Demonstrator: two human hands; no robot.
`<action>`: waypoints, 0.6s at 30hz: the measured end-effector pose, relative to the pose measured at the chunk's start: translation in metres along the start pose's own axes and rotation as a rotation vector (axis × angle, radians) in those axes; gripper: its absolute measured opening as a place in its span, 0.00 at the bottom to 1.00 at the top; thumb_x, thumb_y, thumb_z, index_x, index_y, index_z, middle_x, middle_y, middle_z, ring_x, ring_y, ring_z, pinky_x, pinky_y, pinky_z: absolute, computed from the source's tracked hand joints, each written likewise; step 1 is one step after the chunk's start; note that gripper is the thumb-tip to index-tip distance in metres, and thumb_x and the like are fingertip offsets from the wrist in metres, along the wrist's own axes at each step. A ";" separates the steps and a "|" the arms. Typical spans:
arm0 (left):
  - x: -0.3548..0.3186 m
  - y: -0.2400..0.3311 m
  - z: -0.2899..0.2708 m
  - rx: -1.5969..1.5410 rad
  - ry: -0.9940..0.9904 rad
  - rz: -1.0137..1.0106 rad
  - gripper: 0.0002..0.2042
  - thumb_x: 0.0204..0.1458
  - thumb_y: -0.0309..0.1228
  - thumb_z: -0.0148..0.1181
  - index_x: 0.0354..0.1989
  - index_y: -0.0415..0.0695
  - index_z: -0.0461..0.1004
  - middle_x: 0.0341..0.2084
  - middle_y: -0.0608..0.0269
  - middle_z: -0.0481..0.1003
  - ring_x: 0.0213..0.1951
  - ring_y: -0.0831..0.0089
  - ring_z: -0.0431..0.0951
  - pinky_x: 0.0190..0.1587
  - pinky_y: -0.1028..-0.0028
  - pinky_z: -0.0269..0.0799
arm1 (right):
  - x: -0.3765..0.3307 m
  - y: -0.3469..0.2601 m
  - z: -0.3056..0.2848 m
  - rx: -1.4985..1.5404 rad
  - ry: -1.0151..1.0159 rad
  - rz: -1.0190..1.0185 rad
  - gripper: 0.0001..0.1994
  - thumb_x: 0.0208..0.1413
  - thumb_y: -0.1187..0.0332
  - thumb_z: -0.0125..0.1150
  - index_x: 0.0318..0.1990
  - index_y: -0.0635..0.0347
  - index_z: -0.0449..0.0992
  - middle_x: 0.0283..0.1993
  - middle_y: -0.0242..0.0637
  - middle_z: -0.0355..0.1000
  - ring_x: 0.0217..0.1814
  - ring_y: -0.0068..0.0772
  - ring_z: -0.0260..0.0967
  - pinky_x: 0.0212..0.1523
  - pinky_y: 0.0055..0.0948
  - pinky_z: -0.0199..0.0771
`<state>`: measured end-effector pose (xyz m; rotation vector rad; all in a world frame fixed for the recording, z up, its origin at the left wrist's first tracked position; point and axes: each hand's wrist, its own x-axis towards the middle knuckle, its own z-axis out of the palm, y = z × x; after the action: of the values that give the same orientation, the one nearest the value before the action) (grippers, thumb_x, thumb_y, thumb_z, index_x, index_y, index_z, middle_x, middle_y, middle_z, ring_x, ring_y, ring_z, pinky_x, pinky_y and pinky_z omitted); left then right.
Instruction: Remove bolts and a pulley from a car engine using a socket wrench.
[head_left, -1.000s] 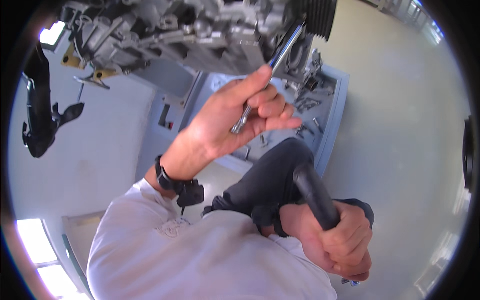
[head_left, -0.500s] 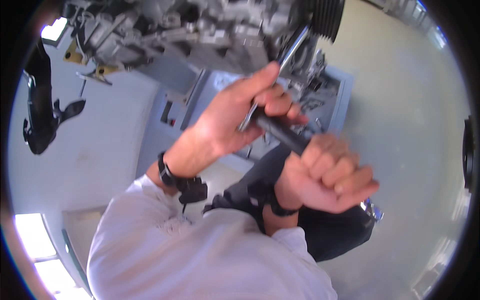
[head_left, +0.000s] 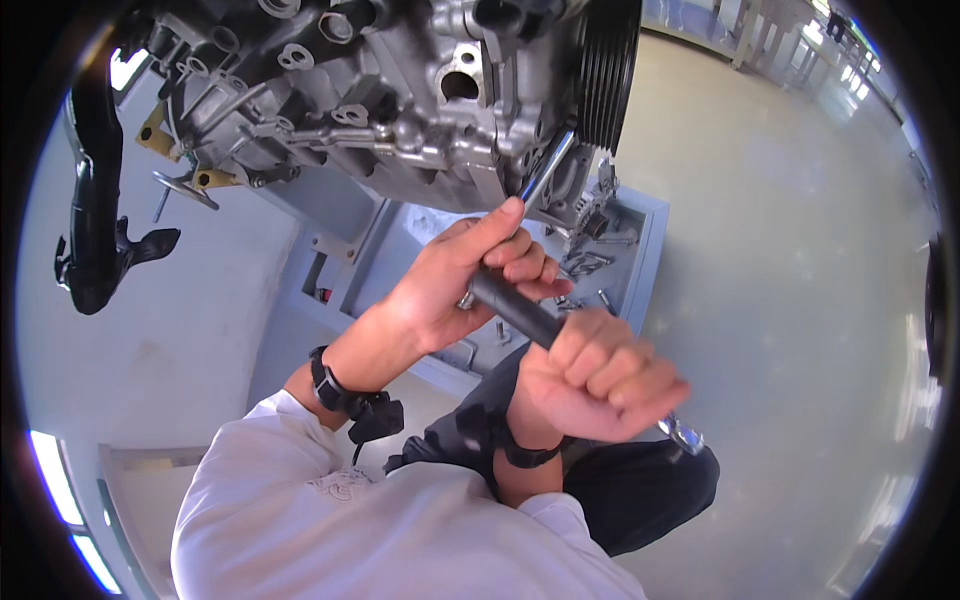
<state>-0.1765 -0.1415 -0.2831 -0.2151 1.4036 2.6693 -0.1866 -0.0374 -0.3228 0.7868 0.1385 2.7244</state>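
Observation:
My left hand (head_left: 455, 275) is closed around a thin chrome bar (head_left: 548, 170). The bar slants up to the underside of a metal engine block (head_left: 390, 130), beside a ribbed black pulley (head_left: 610, 80); its exact contact there is unclear. Its lower end pokes out below my palm. My right hand (head_left: 610, 375), slightly blurred, grips what looks like a ratchet, with a thick black handle (head_left: 520, 310) and a chrome head (head_left: 685, 436) past my little finger. The handle's far end lies at my left palm, against or close to the bar's lower end.
Below the engine, a blue-grey tray (head_left: 650, 245) holds loose metal parts and bolts. A black stand arm (head_left: 95, 200) rises at the left, near a small T-handle (head_left: 185, 188). Pale floor (head_left: 780, 300) extends on the right, with a bench (head_left: 695, 35) far off.
The whole view has shifted, so the engine, tray and both hands sit lower and farther left, and look sharper. Both hands keep their holds on the bar and the ratchet.

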 end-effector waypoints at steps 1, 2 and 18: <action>-0.003 -0.001 -0.001 -0.001 0.011 -0.013 0.23 0.58 0.47 0.40 0.12 0.50 0.53 0.13 0.71 0.55 0.30 0.70 0.66 0.51 0.61 0.65 | 0.002 -0.008 0.001 -0.016 -0.059 0.034 0.25 0.63 0.54 0.31 0.14 0.55 0.52 0.07 0.23 0.43 0.04 0.15 0.35 0.05 0.17 0.37; -0.001 0.002 -0.003 -0.003 0.009 -0.014 0.23 0.58 0.47 0.40 0.12 0.50 0.53 0.13 0.71 0.55 0.30 0.70 0.66 0.51 0.61 0.65 | 0.008 -0.014 0.003 -0.020 -0.060 0.033 0.25 0.63 0.54 0.31 0.14 0.55 0.52 0.07 0.23 0.43 0.04 0.15 0.35 0.05 0.17 0.37; 0.004 0.001 -0.005 -0.030 0.004 -0.029 0.23 0.58 0.47 0.41 0.11 0.50 0.55 0.15 0.68 0.58 0.35 0.67 0.67 0.52 0.60 0.66 | 0.001 -0.015 -0.003 -0.012 -0.113 0.056 0.25 0.62 0.54 0.31 0.13 0.55 0.53 0.08 0.24 0.44 0.04 0.17 0.37 0.07 0.19 0.38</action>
<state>-0.1808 -0.1462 -0.2858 -0.2418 1.3511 2.6697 -0.1846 -0.0225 -0.3274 0.9520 0.0771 2.7216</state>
